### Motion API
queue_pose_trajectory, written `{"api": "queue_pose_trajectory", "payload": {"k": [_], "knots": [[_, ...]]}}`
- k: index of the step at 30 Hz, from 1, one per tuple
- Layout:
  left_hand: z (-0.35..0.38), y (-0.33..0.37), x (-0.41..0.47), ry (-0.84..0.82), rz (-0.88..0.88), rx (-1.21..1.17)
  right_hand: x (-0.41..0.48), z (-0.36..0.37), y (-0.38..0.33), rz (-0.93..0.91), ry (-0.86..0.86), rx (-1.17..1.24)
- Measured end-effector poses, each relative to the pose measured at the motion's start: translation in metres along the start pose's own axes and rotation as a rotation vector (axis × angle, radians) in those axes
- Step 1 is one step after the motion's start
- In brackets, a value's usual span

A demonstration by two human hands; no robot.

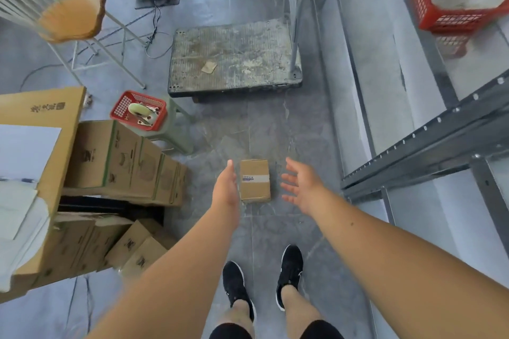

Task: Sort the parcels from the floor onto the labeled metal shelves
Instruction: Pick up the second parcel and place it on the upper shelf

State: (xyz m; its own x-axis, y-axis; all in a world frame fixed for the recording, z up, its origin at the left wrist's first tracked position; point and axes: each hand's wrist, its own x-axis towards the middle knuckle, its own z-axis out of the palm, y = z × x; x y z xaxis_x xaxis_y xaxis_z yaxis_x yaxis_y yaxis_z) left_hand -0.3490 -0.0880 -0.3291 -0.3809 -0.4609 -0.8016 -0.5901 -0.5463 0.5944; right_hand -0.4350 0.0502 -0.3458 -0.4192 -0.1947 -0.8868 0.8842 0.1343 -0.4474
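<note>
Left hand [226, 187] and right hand [301, 187]: two, both spread wide, holding nothing, flanking the parcel. Parcel [254, 181]: one, small brown cardboard box, taped, white printed label across top, flat on the grey floor [275, 124]. Bare floor all round it; metal shelf frame [429, 146] edges the right, stacked cartons [124, 162] the left.

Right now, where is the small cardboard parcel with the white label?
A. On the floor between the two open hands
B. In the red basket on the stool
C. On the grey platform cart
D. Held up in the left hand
A: the small parcel lies on the floor, with the left hand and right hand open on either side of it.
</note>
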Motion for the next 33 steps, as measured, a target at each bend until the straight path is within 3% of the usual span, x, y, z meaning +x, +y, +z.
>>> {"api": "queue_pose_trajectory", "payload": {"k": [14,24,33], "knots": [[0.007,-0.017,0.158,-0.016,-0.17,0.01,0.172,0.057,0.01,0.074,-0.039,-0.106],[-0.018,-0.081,0.264,-0.018,-0.227,-0.025,0.275,0.09,0.066,0.069,0.039,-0.122],[-0.022,-0.155,0.375,-0.028,-0.252,0.016,0.392,0.061,0.128,0.109,0.131,-0.143]]}}
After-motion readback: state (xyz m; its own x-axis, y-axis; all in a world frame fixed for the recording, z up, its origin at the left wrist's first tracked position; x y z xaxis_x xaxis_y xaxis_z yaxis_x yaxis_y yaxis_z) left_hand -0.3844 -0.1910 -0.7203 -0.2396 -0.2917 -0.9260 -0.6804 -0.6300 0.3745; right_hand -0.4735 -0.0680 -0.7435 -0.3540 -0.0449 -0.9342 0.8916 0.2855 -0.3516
